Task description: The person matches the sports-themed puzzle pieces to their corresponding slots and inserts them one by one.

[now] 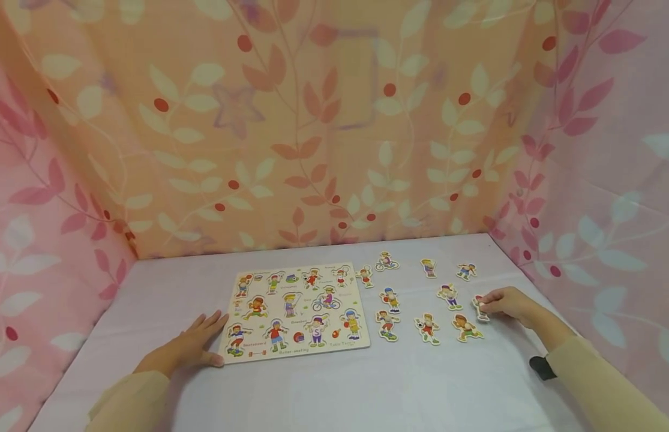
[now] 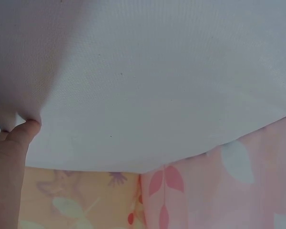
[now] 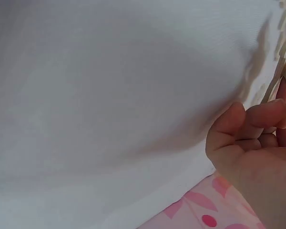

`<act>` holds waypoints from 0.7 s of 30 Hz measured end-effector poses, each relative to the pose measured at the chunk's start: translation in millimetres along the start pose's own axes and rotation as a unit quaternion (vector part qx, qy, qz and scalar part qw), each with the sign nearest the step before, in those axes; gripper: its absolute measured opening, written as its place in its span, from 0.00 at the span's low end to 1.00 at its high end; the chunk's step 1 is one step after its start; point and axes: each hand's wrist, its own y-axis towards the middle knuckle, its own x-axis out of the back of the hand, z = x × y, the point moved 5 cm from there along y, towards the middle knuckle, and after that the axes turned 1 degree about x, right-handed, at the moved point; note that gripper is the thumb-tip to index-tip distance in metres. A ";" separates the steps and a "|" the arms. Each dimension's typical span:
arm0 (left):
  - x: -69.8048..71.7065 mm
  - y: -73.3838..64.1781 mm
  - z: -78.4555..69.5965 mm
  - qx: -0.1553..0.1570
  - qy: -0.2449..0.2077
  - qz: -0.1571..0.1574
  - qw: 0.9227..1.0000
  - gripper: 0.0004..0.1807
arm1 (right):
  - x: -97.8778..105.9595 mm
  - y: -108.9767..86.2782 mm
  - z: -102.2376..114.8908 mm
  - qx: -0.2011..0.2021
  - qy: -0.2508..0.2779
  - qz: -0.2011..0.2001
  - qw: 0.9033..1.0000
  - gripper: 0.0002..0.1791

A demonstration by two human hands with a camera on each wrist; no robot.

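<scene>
A pale wooden puzzle board (image 1: 258, 330) printed with sports figures lies on the table. My left hand (image 1: 191, 348) rests at its left edge, fingers spread and straight, the thumb by the lower left corner. To the right, my right hand (image 1: 509, 306) pinches a small figure-shaped puzzle piece (image 1: 480, 308) between thumb and fingers. Only the thin wooden edge of a piece (image 3: 275, 78) shows beside the curled fingers in the right wrist view. Nearest to that hand lie a running-figure piece (image 1: 467, 329) and a purple-capped piece (image 1: 449, 296).
More loose pieces lie between board and right hand, among them a cyclist (image 1: 386, 262), a footballer (image 1: 427, 329) and a skateboarder (image 1: 387, 326). One racket-player piece (image 1: 364, 276) lies against the board's upper right edge. Floral curtains (image 1: 334, 120) enclose the white-covered table (image 1: 323, 396) behind and at both sides.
</scene>
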 end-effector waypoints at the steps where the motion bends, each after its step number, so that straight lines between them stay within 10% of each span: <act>1: -0.7 0.6 0.3 0.001 -0.001 0.002 1.000 0.57 | -0.5 -1.1 2.1 0.002 0.000 0.002 1.000 0.15; 21: 0.1 -2.4 -0.2 -0.017 0.004 -0.014 1.000 0.56 | -26.0 -8.8 64.8 0.039 0.004 0.020 0.999 0.14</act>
